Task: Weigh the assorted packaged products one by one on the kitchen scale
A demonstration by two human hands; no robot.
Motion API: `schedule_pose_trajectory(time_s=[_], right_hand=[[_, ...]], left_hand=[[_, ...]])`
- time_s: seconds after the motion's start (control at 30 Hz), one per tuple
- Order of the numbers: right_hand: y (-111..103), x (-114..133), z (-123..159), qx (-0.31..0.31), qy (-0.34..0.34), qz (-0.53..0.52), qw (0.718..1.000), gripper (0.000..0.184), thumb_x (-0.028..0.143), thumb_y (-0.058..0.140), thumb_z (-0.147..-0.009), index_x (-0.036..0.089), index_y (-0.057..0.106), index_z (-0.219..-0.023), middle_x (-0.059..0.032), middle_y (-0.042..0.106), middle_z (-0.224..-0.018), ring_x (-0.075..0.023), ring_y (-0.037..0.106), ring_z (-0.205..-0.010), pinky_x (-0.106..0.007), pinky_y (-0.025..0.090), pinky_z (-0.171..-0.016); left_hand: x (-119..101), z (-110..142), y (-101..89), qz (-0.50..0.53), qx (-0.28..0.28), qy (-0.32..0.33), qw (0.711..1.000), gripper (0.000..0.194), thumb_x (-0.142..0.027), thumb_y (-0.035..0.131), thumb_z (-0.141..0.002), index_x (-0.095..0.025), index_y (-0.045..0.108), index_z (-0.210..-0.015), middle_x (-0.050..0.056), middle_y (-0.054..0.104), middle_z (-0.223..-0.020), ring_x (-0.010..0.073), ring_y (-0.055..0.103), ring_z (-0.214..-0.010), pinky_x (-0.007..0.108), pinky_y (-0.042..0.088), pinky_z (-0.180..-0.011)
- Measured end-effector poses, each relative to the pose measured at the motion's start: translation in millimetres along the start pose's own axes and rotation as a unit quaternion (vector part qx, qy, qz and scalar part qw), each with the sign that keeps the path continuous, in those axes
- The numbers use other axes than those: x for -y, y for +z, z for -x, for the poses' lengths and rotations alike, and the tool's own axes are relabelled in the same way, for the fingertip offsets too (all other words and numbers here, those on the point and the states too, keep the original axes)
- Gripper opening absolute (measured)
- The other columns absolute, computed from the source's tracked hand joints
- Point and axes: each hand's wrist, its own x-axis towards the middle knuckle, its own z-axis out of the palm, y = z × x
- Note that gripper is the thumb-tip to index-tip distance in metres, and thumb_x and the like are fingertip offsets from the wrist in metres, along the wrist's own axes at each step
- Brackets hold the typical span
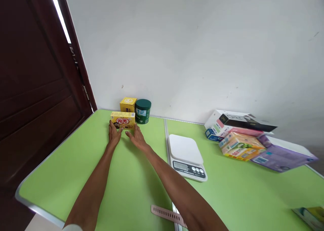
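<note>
At the bottom centre of the frame, a pink strap (167,214) is partly covered by the right forearm; in the lower right corner, a blurred packet (310,217) is cut off by the edge. Right of centre, a white scale (186,150) is set on the green bench (141,177). At the right, a purple box (286,153) and an orange box (240,146) are placed side by side. Left of centre, a yellow carton (123,120) is grasped by its ends between the left hand (114,135) and the right hand (138,136); whether it is lifted cannot be told. Just behind it, a green canister (143,111) and a yellow box (126,107) are seen. A white box (236,123) is placed behind the orange one, near the wall (177,55).
</note>
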Motion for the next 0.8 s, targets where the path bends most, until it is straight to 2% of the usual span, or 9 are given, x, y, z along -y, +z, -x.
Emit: schedule_pose_trajectory(time_s=[0.17,0.33,0.47,0.53,0.63,0.73,0.8], right_hand=[[2,5,-11,0.012,0.009,0.022,1.0,0.098,0.052,0.065,-0.092,0.008,0.02,-0.167,-0.0219,0.024,-0.174,-0.0371,0.02,-0.163,-0.052,0.02,-0.133],[0,11,-16,0.03,0.017,0.028,0.999,0.1,0.041,0.068,-0.09,0.009,0.015,-0.168,-0.0207,0.023,-0.175,-0.0371,0.019,-0.163,-0.053,0.017,-0.133],[-2,14,-5,0.039,0.014,0.022,0.999,0.099,0.036,0.067,-0.091,0.011,0.011,-0.169,-0.0194,0.018,-0.177,-0.0366,0.016,-0.164,-0.055,0.016,-0.133],[-7,13,14,0.051,0.007,0.023,0.998,0.096,0.035,0.066,-0.093,0.01,0.012,-0.169,-0.0214,0.018,-0.176,-0.0381,0.015,-0.164,-0.057,0.017,-0.133],[-26,8,66,0.081,-0.043,0.033,0.995,0.089,0.037,0.065,-0.096,0.012,0.019,-0.168,-0.0223,0.026,-0.173,-0.0381,0.022,-0.162,-0.058,0.022,-0.132],[-66,-2,138,0.061,-0.134,0.025,0.989,0.078,0.044,0.061,-0.101,0.024,0.026,-0.167,-0.0156,0.037,-0.17,-0.0329,0.034,-0.158,-0.056,0.032,-0.129],[-104,-9,186,-0.015,-0.158,0.021,0.987,0.066,0.044,0.057,-0.104,0.03,0.034,-0.164,-0.012,0.045,-0.165,-0.0305,0.043,-0.152,-0.054,0.042,-0.124]], left_hand=[[0,-8,2.3,-0.033,0.009,-0.008,0.999,0.093,-0.029,0.073,-0.082,0.001,0.026,-0.157,0.035,0.048,-0.148,0.0438,0.048,-0.145,0.055,0.037,-0.121],[-4,-10,0.8,-0.064,0.001,-0.016,0.998,0.09,-0.031,0.071,-0.085,0.0,0.027,-0.157,0.035,0.048,-0.15,0.0462,0.046,-0.145,0.06,0.036,-0.12],[-4,-8,-1.5,-0.083,-0.013,-0.027,0.996,0.089,-0.03,0.069,-0.086,0.006,0.027,-0.155,0.037,0.045,-0.151,0.0452,0.043,-0.146,0.056,0.032,-0.123],[-5,-6,-3.5,-0.091,-0.02,-0.033,0.995,0.088,-0.026,0.067,-0.086,0.008,0.026,-0.155,0.036,0.044,-0.151,0.043,0.042,-0.148,0.053,0.032,-0.125],[-12,-3,-9.2,-0.095,-0.03,-0.042,0.994,0.083,-0.021,0.064,-0.085,0.008,0.028,-0.154,0.035,0.044,-0.151,0.0398,0.044,-0.147,0.049,0.033,-0.125],[-23,4,-19.4,-0.088,-0.029,-0.051,0.994,0.077,-0.022,0.062,-0.082,0.008,0.035,-0.148,0.035,0.048,-0.146,0.0418,0.046,-0.145,0.053,0.034,-0.124],[-27,10,-27.1,-0.079,-0.017,-0.052,0.995,0.073,-0.025,0.061,-0.079,0.006,0.041,-0.143,0.033,0.051,-0.143,0.0449,0.044,-0.145,0.06,0.033,-0.123]])
